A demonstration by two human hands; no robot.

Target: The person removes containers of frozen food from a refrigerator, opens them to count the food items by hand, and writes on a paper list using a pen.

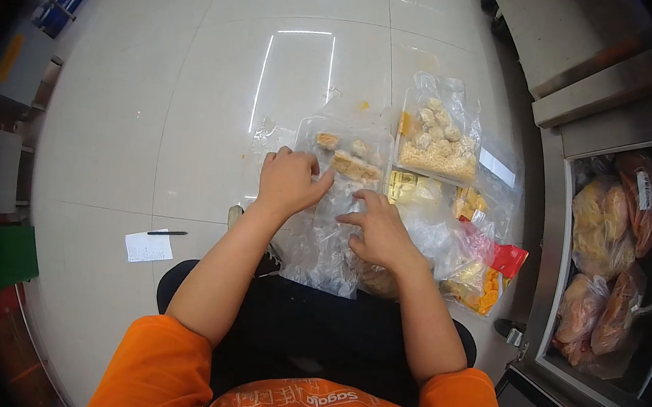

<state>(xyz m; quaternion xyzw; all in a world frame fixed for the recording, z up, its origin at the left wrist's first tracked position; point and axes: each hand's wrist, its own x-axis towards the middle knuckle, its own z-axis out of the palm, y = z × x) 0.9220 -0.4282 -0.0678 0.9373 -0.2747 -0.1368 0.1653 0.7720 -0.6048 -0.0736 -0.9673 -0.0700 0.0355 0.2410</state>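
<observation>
On the tiled floor lies a clear plastic bag (378, 139) with several light brown food pieces (357, 166) in it. My left hand (290, 182) is at the bag's left side, thumb and fingers apart, with nothing visible between them. Just below the pieces, my right hand (378, 228) is over crumpled clear plastic (326, 247), its fingers spread and curved. Whether the fingertips touch the plastic is hard to tell. Right of the bag is another clear bag (438, 140) of round pale balls and small yellowish bits.
Yellow and red food packets (492, 274) lie to the right. Beyond them, an open steel compartment (561, 250) holds bagged orange-brown items (600, 222). A paper note (147, 248) with a black pen (168, 232) lies at the left. Shelving with a green box (3, 255) lines the far left.
</observation>
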